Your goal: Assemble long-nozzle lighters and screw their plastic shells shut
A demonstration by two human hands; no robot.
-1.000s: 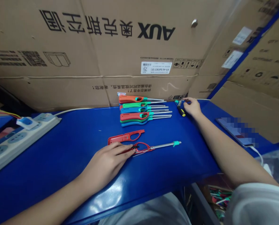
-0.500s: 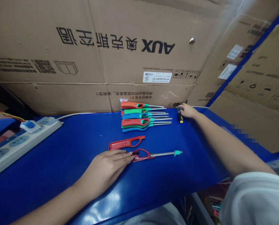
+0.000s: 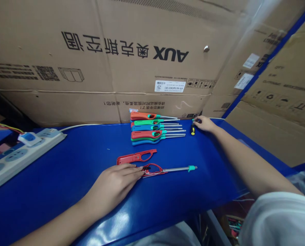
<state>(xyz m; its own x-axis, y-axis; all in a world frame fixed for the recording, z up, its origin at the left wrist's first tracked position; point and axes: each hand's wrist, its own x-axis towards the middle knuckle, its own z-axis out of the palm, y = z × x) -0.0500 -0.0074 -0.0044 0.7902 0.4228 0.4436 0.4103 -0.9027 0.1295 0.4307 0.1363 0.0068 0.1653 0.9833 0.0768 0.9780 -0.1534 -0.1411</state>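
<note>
My left hand [image 3: 116, 181] lies over the handle of an opened red gas lighter [image 3: 154, 169], its fingers together and pressed on it. A metal tube with a teal collar [image 3: 191, 168] points right from this lighter, and wires show near its trigger opening. Just behind lies the loose red handle half [image 3: 134, 157]. At the back right, my right hand [image 3: 205, 123] has its fingertips pinched at a small teal part [image 3: 193, 121]. A short black-and-yellow screwdriver [image 3: 193, 129] lies right beside those fingertips. What else the right fingers may hold is hidden.
Several assembled lighters [image 3: 147, 135] in orange, green, blue and red lie stacked against the cardboard wall [image 3: 91, 106]. A white power strip [image 3: 26, 153] with a plug runs along the left of the blue table [image 3: 168, 201]. More cardboard [image 3: 270, 133] stands at the right.
The screwdriver has turned slightly and now points more straight toward me, with my right fingertips beside its upper end. My left hand stays on the opened lighter. The view has shifted slightly.
</note>
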